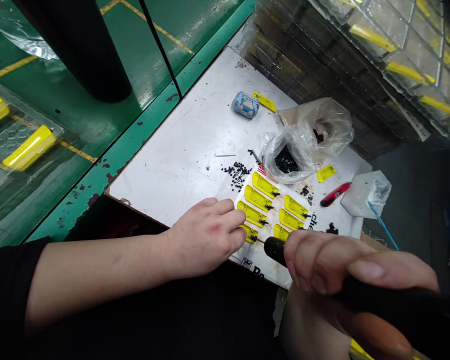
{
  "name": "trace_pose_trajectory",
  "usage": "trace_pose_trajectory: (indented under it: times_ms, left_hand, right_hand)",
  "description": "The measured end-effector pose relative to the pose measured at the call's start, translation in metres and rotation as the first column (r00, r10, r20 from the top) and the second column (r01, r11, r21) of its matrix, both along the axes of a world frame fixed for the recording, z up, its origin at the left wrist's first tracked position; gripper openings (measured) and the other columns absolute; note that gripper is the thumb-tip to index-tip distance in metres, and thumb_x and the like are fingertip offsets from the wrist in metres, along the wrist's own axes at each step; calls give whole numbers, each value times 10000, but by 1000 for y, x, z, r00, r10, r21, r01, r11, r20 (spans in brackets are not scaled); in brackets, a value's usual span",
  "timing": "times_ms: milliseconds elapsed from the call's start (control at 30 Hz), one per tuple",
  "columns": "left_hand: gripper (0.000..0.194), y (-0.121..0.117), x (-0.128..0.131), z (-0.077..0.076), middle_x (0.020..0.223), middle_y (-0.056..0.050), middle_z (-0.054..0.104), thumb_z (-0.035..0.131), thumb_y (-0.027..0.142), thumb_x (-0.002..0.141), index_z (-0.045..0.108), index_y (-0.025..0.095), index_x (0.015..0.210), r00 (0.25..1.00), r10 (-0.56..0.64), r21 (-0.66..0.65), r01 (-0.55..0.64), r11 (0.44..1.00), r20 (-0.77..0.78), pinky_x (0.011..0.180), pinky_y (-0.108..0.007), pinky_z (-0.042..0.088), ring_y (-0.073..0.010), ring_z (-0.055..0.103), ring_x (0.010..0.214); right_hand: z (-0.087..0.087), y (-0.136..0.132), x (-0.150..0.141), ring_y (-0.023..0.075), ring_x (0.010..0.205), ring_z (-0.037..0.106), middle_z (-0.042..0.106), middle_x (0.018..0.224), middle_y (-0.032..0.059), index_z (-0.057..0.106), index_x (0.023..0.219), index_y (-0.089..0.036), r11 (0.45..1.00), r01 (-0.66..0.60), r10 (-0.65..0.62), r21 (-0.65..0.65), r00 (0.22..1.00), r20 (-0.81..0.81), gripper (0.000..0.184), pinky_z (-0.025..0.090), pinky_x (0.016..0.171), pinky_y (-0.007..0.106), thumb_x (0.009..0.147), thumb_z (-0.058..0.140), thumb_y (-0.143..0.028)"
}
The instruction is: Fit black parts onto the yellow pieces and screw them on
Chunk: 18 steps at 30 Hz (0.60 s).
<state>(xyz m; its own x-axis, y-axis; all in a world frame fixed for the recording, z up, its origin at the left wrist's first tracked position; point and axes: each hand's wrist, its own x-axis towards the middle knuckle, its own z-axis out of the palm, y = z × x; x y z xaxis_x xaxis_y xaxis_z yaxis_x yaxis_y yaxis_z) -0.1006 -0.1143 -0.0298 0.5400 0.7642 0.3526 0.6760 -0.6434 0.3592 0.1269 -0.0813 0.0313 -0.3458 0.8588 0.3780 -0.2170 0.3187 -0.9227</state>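
So we're partway through this batch, as far as we can judge. Our right grip [322, 265] is wrapped firmly around a black screwdriver [275, 248], and its thin shaft reaches the black fitting [254, 239] at the right end of the nearest yellow plastic piece [249, 232], the bottom one in the left-hand column. Our left grip [210, 235] has its fingers curled in over the other end of that piece; it looks like we're steadying it, but the fingertips are hidden, so no telling whether it's a pinch or just a press. Everything's lying on a white printed bag [275, 260] on the tabletop [172, 165]: four pieces on the left, and three we can see in the right-hand column [296, 206], where the screwdriver and right grip block part of the view. All four on the left have a black fitting on the end, and so do the upper two on the right; the third one's end is covered. So placing the fittings looks mostly done, though we can't say which ones are properly fastened. There's plenty of stock around too: loose black bits [236, 175] scattered by the left column, more in a clear plastic bag [286, 160], plus a lone yellow piece [326, 173] near the red utility knife [335, 194].
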Motion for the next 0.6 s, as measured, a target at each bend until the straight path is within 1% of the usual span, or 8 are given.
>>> trace_pose_trajectory:
  times_ms: [67,133,167,233,267,333,433,600]
  left_hand:
    - [141,0,0,1,940,-53,695,651,242,1065,767,214,992,1000,-1,-4,1,1000,8,741,-427,439,-239,578,886]
    - [139,0,1,3,921,-47,680,653,235,1063,761,206,981,1000,-5,-13,6,1000,15,727,-430,436,-236,563,867]
    - [136,1,1,3,916,-46,673,653,228,1062,758,201,979,1000,-7,-15,8,1000,18,723,-430,433,-235,558,862]
    - [131,1,1,4,908,-44,658,651,218,1060,752,192,981,1000,-14,-14,14,1000,21,713,-428,423,-232,553,851]
    - [129,2,1,5,906,-43,653,649,215,1061,749,189,985,1000,-19,-10,20,1000,20,710,-427,418,-231,552,844]
    - [128,2,1,6,907,-41,644,643,216,1063,740,191,984,999,-30,-8,31,1000,18,706,-428,407,-228,548,824]
    - [124,3,1,7,900,-37,636,653,211,1056,719,198,952,999,-26,-20,26,999,21,709,-427,398,-228,545,807]
    - [106,3,2,8,901,-35,635,673,216,1047,734,190,964,999,-17,-39,19,999,47,718,-428,385,-231,546,816]
  right_hand:
    - [6,6,2,137,395,540,642,636,-47,784,1235,-286,991,-126,126,38,992,12,344,551,421,346,988,791,-525]
    - [12,11,6,139,380,569,687,642,-43,768,1238,-298,963,-265,262,48,963,61,310,594,456,355,1022,746,-518]
    - [15,13,8,162,422,628,709,653,-42,760,1222,-329,962,-273,273,-22,952,140,262,626,506,377,1026,753,-503]
    - [20,14,11,173,435,652,701,615,-61,754,1059,-359,968,-230,247,-104,948,201,108,626,533,381,1043,737,-464]
    - [21,14,12,170,425,645,689,590,-69,739,966,-348,970,-211,233,-120,950,211,124,617,532,374,1050,729,-440]
    - [21,13,12,150,391,612,659,544,-79,689,838,-302,974,-200,217,-107,959,182,249,594,517,352,1066,705,-399]
    - [20,14,7,125,399,619,647,548,-82,639,832,-250,975,-211,220,-76,965,142,283,604,533,323,1094,665,-354]
    - [21,15,3,122,470,662,659,620,-66,637,929,-224,961,-271,275,-46,948,161,191,640,580,320,1100,619,-308]
